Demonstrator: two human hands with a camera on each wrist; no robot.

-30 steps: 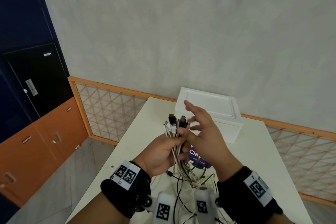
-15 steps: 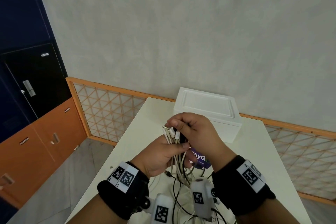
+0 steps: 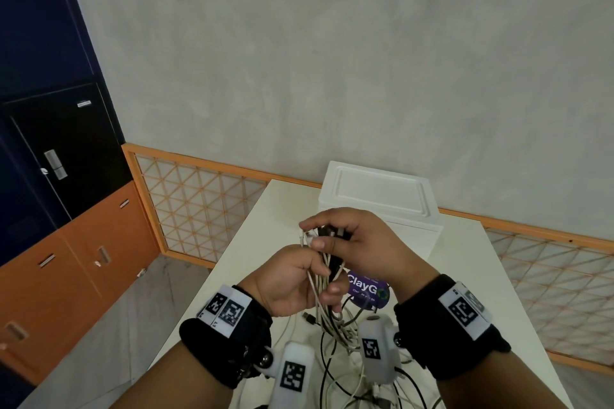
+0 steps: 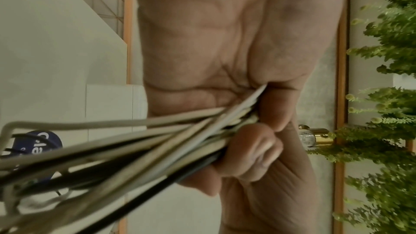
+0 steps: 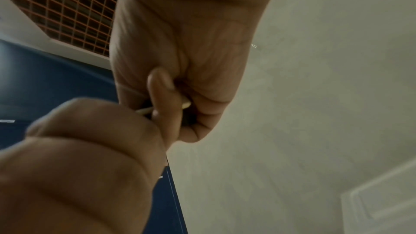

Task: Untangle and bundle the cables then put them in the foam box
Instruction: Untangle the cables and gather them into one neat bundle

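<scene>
A bunch of white and black cables (image 3: 324, 279) is held upright above the white table (image 3: 252, 242). My left hand (image 3: 292, 279) grips the bunch around its middle, fingers curled round the strands (image 4: 191, 131). My right hand (image 3: 352, 242) is curled over the top of the bunch and grips the plug ends (image 3: 327, 232). The lower lengths hang down into a loose tangle (image 3: 345, 345) on the table. The white foam box (image 3: 378, 196), lid on, stands at the table's far side, just beyond my hands.
A round dark blue sticker (image 3: 367, 289) lies on the table under the cables. An orange lattice railing (image 3: 199, 206) runs behind and left of the table. Orange cabinets (image 3: 76, 266) and a black door (image 3: 63, 156) stand at the left.
My right hand, open beside the plugs a second ago, has closed over the top of the bunch and now grips the plug ends. The left hand keeps its grip.
</scene>
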